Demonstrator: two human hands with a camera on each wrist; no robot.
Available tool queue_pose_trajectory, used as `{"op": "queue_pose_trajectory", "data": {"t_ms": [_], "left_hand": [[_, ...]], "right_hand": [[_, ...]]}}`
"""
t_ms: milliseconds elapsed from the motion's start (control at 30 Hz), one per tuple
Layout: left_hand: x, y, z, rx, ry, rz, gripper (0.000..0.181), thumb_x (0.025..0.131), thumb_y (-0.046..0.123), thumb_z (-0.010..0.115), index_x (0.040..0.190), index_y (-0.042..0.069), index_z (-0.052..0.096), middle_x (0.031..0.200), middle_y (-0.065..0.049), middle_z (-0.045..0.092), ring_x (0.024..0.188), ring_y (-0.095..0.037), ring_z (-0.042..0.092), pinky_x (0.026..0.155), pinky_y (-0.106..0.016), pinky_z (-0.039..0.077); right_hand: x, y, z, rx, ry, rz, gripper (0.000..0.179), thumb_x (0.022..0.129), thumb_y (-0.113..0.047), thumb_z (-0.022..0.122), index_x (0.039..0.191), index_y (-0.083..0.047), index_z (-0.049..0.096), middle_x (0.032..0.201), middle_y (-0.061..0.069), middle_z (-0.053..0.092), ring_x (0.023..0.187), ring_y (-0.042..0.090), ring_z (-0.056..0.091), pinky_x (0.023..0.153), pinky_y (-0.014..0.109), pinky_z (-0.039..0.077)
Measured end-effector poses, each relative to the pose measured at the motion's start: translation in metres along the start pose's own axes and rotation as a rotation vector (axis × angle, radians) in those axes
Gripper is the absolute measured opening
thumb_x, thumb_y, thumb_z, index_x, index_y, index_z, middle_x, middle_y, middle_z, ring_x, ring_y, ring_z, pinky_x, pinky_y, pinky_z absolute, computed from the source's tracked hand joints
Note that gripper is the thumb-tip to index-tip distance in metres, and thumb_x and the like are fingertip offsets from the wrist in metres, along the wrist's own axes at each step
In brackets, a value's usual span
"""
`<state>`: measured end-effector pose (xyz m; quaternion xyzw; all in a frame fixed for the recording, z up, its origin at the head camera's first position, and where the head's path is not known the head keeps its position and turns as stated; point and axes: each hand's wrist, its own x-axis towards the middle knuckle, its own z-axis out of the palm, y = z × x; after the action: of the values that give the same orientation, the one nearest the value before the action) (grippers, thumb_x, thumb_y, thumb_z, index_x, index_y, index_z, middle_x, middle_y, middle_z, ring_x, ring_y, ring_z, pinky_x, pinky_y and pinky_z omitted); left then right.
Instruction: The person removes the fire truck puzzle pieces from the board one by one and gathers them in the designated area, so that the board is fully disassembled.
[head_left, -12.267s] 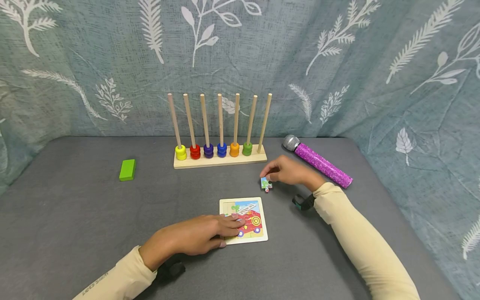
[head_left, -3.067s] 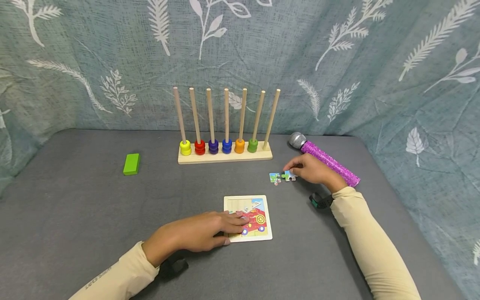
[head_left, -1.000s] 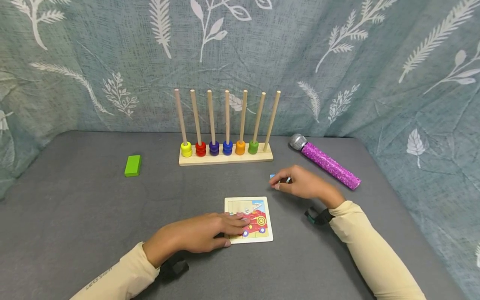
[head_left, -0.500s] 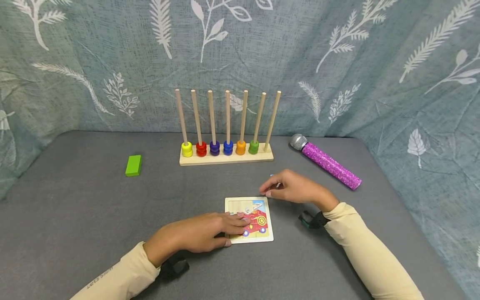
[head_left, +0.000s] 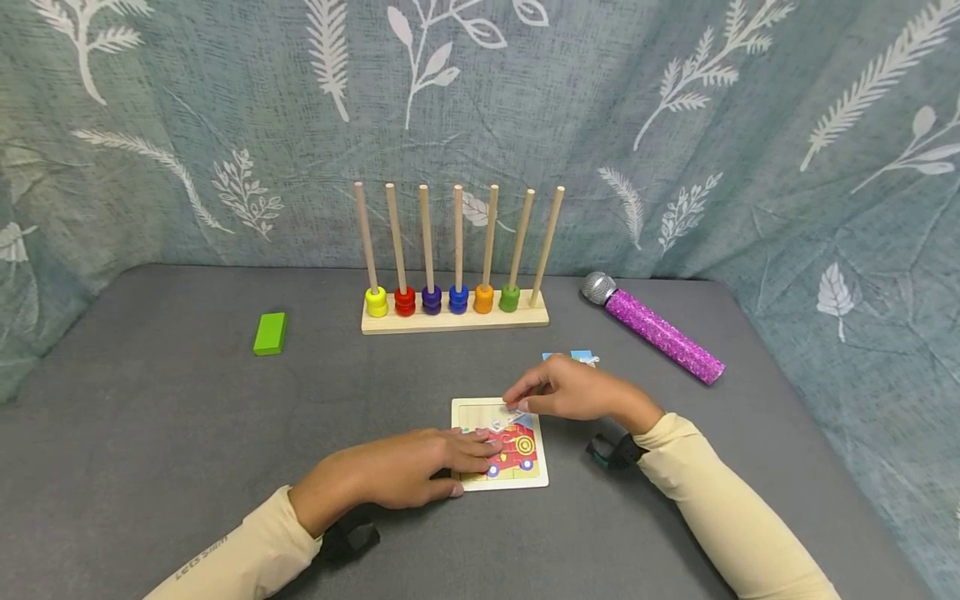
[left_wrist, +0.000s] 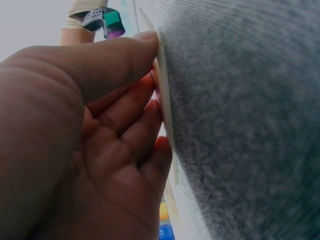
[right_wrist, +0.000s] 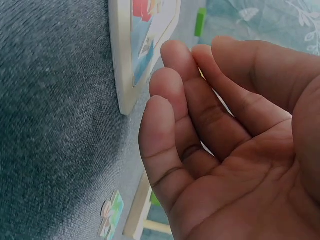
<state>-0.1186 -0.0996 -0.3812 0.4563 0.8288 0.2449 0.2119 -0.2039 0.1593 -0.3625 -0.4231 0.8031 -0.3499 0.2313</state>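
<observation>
A framed jigsaw puzzle [head_left: 517, 475] with a red fire-truck picture lies on the table; its upper left part shows bare wood. My left hand [head_left: 416, 468] rests on its left side, fingers extended over the picture and thumb at the lower edge. In the left wrist view, the fingers of the left hand [left_wrist: 120, 125] touch the thin board. Over the puzzle's upper right corner is my right hand [head_left: 577, 387], fingers bent and nothing visible between them. The right wrist view shows the thumb of that right hand [right_wrist: 215, 130] apart from the puzzle. Two loose puzzle pieces [head_left: 583, 356] lie behind it, partly hidden.
Behind the puzzle stands a wooden peg rack [head_left: 457, 325] with coloured rings on most of its pegs. A purple glitter microphone [head_left: 663, 335] lies at the right, a green block [head_left: 270, 333] at the left. A patterned curtain [head_left: 300, 125] hangs behind the grey table [head_left: 187, 433].
My right hand set a second puzzle piece down beside the first, then moved left and nearer to the puzzle's upper right corner. The left hand stays on the puzzle.
</observation>
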Motion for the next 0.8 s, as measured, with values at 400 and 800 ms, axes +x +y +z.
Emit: {"op": "queue_pose_trajectory", "data": {"t_ms": [400, 800], "left_hand": [[0.001, 0.0007, -0.0015, 0.011, -0.002, -0.019, 0.043, 0.097, 0.009, 0.059, 0.139, 0.009, 0.055, 0.149, 0.002, 0.043, 0.139, -0.019, 0.033, 0.112, -0.042, 0.029], [0.0006, -0.0003, -0.0019, 0.013, -0.006, -0.001, 0.043, 0.097, 0.01, 0.059, 0.14, 0.01, 0.054, 0.149, 0.003, 0.043, 0.139, -0.016, 0.033, 0.112, -0.04, 0.028]], "right_hand": [[0.0022, -0.0008, 0.0015, 0.024, -0.054, 0.015, 0.023, 0.094, 0.005, 0.054, 0.111, 0.005, 0.07, 0.103, 0.007, 0.072, 0.094, 0.009, 0.062, 0.084, 0.026, 0.051], [0.0084, -0.0002, 0.0037, 0.031, -0.072, -0.003, 0.022, 0.094, 0.003, 0.055, 0.109, 0.002, 0.071, 0.099, 0.003, 0.072, 0.087, 0.005, 0.061, 0.075, 0.024, 0.051]]}}
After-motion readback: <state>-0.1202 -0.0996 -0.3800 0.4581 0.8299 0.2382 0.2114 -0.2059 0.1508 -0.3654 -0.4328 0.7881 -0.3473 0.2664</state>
